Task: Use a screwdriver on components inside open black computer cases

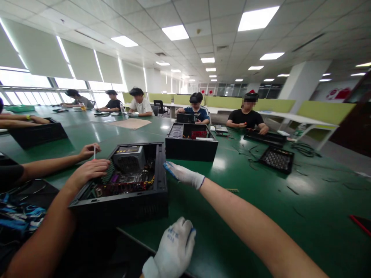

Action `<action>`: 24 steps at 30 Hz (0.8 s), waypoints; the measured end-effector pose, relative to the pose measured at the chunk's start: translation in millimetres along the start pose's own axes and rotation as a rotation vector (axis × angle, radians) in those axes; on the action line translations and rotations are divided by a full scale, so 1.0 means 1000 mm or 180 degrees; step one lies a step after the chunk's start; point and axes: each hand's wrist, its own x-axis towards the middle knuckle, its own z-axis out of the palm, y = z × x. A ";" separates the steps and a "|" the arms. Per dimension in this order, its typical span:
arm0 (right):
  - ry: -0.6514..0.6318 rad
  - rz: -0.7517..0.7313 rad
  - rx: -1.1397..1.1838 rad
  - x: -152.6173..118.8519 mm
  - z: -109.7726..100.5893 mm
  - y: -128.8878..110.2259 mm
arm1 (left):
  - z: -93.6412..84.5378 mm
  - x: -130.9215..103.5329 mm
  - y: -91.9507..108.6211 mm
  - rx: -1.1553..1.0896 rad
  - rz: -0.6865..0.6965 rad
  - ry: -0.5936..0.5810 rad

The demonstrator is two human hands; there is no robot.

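Beneath everything spreads the green counter (pixel 220 208), its glossy top carrying all the hardware. Largest on it close by is the near case (pixel 121 208), a black open-topped box left of the right grip (pixel 177 173) and up and to the left of the left grip (pixel 181 233). The far case (pixel 191 150), also open, stands just beyond it, past the right grip. Over to the right lies the black tray (pixel 276 159), well apart from both grips, with loose cables (pixel 305 150) behind it. Inside the near case sits the boxy power supply (pixel 129 160), toward its far side, with circuit boards nearer the front. As for the gloved right grip, its fingers are straight and close together, blue tips at the case's right rim; whether they touch it is unclear. The gloved left grip is at the counter's near edge, fingers side by side, thumb alongside, palm hidden, so I cannot tell whether it pinches anything. Smallest is the thin tool (pixel 94 151), upright in a co-worker's bare hand (pixel 88 150), while their other hand (pixel 92 170) reaches over the near case's left side.
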 end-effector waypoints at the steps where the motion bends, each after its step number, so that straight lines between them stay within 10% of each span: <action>1: -0.0047 0.0030 -0.0148 0.005 -0.001 0.000 | 0.003 -0.001 -0.006 -0.0043 -0.0090 0.0026; 7: 0.0020 0.0453 -0.1230 0.007 -0.046 0.024 | 0.005 -0.007 -0.021 -0.0448 -0.0488 -0.0147; 13: -0.0638 0.1554 -0.2306 -0.058 -0.100 0.101 | 0.003 -0.008 -0.020 -0.0737 -0.0575 -0.0263; 19: -0.1013 0.1705 -0.2713 -0.124 -0.106 0.145 | 0.003 -0.007 -0.020 -0.0700 -0.0515 -0.0375; 24: -0.1085 0.1677 -0.2681 -0.120 -0.092 0.146 | 0.003 -0.008 -0.019 -0.0691 -0.0578 -0.0416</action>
